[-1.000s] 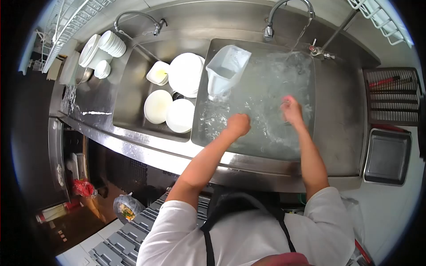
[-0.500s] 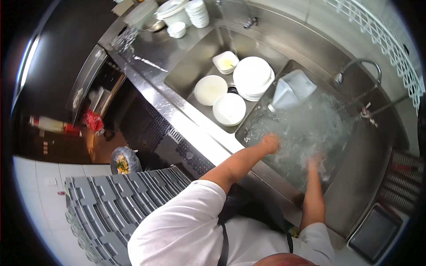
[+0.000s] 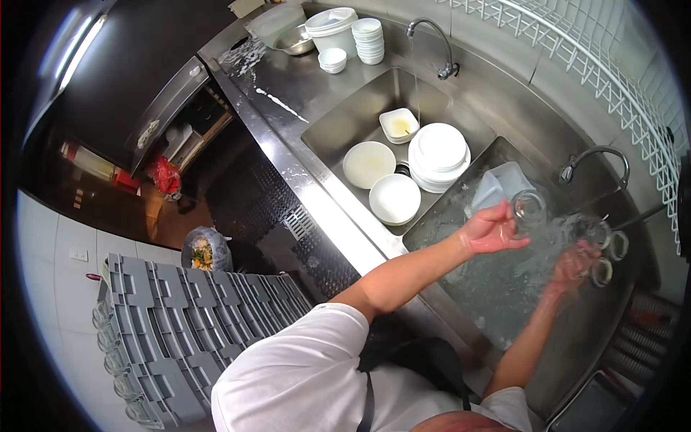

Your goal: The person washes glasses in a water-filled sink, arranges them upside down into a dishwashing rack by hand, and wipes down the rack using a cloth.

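Note:
My left hand is over the right-hand sink basin, its fingers spread and slightly curled. Just past its fingertips is a clear drinking glass; I cannot tell whether they touch. My right hand, partly blurred, is at the right side of the basin with its fingers around several clear glasses, their round rims pointing right. Churned, cloudy water fills this basin. A translucent whitish plastic jug lies in it behind my left hand.
In the left basin sit stacked white plates, white bowls and square dishes. Two taps rise behind. White bowls and a tub stand on the counter. A white wire rack hangs above; grey crates are at left.
Both hands have come up from the splashing water and moved right and away from me. Glasses now show at both hands. The view has shifted, and the splashing has eased.

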